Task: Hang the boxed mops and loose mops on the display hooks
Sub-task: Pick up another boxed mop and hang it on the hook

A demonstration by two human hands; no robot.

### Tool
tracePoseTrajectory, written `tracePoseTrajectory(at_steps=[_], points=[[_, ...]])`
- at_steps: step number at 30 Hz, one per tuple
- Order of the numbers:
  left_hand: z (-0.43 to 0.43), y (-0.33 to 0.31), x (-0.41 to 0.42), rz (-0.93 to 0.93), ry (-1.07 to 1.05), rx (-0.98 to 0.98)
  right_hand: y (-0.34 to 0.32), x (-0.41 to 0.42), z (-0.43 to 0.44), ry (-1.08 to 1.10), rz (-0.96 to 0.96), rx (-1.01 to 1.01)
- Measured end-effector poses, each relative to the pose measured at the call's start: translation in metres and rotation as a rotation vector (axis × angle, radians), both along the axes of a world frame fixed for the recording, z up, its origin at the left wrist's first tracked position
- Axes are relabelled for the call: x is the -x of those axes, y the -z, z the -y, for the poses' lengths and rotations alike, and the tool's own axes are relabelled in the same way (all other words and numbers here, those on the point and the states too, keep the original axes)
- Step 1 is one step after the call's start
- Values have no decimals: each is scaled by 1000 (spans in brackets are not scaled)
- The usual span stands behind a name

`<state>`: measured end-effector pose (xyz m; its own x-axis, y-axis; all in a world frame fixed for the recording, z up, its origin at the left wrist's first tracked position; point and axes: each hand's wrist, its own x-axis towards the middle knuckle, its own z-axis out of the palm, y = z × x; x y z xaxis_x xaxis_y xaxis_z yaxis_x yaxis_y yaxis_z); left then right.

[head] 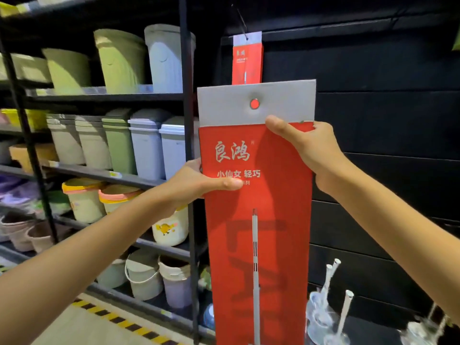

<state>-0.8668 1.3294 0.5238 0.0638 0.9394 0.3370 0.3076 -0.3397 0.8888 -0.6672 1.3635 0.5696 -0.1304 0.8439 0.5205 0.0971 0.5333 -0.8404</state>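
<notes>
The boxed mop (258, 220) is held upright before the black wall panel, long axis vertical. Its grey header sits just below and in front of the hung box (247, 61) — a second red carton already dangling from a thin wire hook (240, 22). The left grip (199, 181) wraps the carton's left edge, thumb flat across the printed front, fingers hidden behind. The right grip (306, 148) clasps the right edge higher up, thumb tip at the seam where grey meets red, and is the one nearer the hung box. The punched hole (254, 103) in the header lies below the hung box's hook and slightly right of it — so I judge the coming move to be a lift up and a touch left, carton kept vertical. Whether that hook has room for another cannot be told. Loose mops (332, 275) stand well below and right of the hung box.
</notes>
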Motion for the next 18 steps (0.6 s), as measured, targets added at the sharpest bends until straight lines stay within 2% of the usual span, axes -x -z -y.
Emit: tracePoseTrajectory(at_steps=[11,18], points=[[-202,-44,91,-63,100,-89,-39,88,-169,191,-59,-1],[-308,-67,121,-49,84,-117,-68,122,-275,213,-62,0]])
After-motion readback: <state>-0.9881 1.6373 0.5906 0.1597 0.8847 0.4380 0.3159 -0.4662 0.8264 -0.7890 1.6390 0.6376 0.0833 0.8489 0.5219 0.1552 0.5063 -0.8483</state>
